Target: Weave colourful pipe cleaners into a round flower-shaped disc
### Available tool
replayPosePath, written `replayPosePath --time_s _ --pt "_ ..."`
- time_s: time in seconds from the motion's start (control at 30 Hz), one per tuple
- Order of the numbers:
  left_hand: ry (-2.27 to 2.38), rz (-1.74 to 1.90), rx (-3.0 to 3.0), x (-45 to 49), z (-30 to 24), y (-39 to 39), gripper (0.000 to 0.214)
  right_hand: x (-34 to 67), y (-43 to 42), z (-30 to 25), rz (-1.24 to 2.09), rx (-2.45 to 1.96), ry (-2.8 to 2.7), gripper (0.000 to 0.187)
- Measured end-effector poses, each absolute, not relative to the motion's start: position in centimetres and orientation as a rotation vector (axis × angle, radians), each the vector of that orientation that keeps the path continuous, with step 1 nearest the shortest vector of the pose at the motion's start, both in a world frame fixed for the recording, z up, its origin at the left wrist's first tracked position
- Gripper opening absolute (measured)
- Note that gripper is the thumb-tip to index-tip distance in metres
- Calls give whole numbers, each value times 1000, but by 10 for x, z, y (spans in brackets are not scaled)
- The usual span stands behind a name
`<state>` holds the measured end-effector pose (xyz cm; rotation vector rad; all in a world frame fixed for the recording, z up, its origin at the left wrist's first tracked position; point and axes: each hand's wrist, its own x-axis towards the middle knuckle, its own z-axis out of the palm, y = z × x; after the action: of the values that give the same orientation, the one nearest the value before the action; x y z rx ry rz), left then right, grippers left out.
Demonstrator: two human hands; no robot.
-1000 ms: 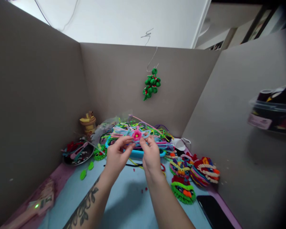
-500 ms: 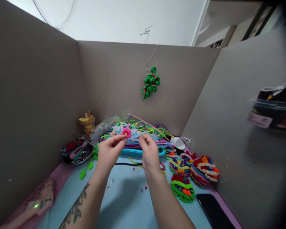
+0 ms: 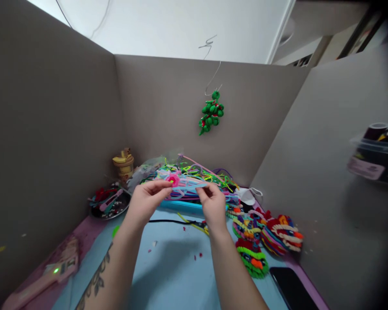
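My left hand (image 3: pixel 145 202) pinches a small pink pipe-cleaner flower (image 3: pixel 173 180) with a yellow-green centre, held up over the table. A light blue pipe cleaner (image 3: pixel 190 187) runs from the flower to the right, and my right hand (image 3: pixel 213 204) pinches its far end. Both hands hover above a blue tray (image 3: pixel 181 207) piled with pipe cleaners (image 3: pixel 197 174) of many colours.
Grey cardboard walls (image 3: pixel 51 129) enclose a light blue table (image 3: pixel 174 267). A green ornament (image 3: pixel 211 113) hangs on the back wall. Finished woven pieces (image 3: pixel 265 234) and a black phone (image 3: pixel 289 286) lie at right. A dark dish (image 3: pixel 108 202), a yellow spool (image 3: pixel 123 163) and a pink tool (image 3: pixel 51 275) sit at left.
The flower shifted left from between both hands into my left hand alone. My right hand moved rightwards along the blue pipe cleaner, drawing it out. The view shifted slightly.
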<state>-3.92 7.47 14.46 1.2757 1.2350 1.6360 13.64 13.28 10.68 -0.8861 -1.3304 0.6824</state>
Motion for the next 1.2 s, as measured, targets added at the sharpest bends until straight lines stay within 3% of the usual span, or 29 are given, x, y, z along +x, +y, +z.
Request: replayPosePath --time_s 0.2,0.6,0.8,1.0,1.2 --pt "1410 1556 1494 -41 145 74 24 136 114 120 773 -757 -1190 11" --pt "1273 1497 1481 -30 148 70 18 117 108 123 1210 -710 -1125 21" --pt "1243 1598 1413 -24 144 73 18 112 103 128 1254 -645 -1156 24" --pt "1268 1712 1363 -14 144 73 18 103 97 123 1203 -613 -1252 50" --pt "1274 1752 1330 -9 142 74 16 96 97 117 1158 -608 -1190 51"
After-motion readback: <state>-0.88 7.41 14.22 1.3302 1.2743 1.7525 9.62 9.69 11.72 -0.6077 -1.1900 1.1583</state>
